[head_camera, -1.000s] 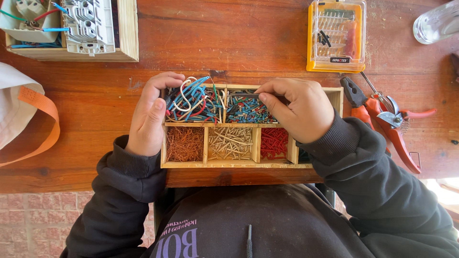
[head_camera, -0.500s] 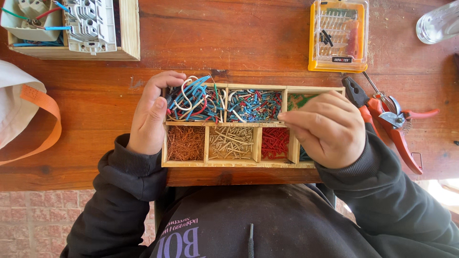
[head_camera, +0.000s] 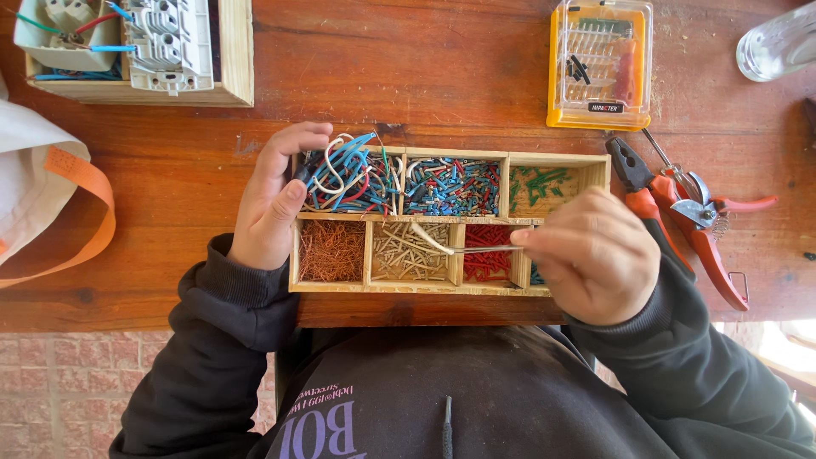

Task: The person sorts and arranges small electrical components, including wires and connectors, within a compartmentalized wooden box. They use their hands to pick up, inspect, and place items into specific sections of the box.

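A wooden compartment box (head_camera: 450, 289) lies on the wooden table. My left hand (head_camera: 274, 200) rests on the box's left end, fingers touching the bundle of coloured wires (head_camera: 348, 178) in the top-left compartment. My right hand (head_camera: 591, 255) holds metal tweezers (head_camera: 484, 249) that grip a white wire piece (head_camera: 429, 239) above the compartment of white pieces (head_camera: 410, 252). Other compartments hold copper strands (head_camera: 331, 251), red pieces (head_camera: 489, 255), blue pieces (head_camera: 450, 185) and green pieces (head_camera: 544, 183).
Red-handled pliers and pruning shears (head_camera: 680, 212) lie right of the box. A yellow bit case (head_camera: 599, 64) sits at the top, a glass (head_camera: 778, 42) at the far right, an electrical socket tray (head_camera: 136, 51) top left, a white and orange bag (head_camera: 47, 204) at left.
My right hand has moved from the top middle compartments down and right to the box's lower right, and now holds tweezers with a white wire piece over the lower row. My left hand stayed put.
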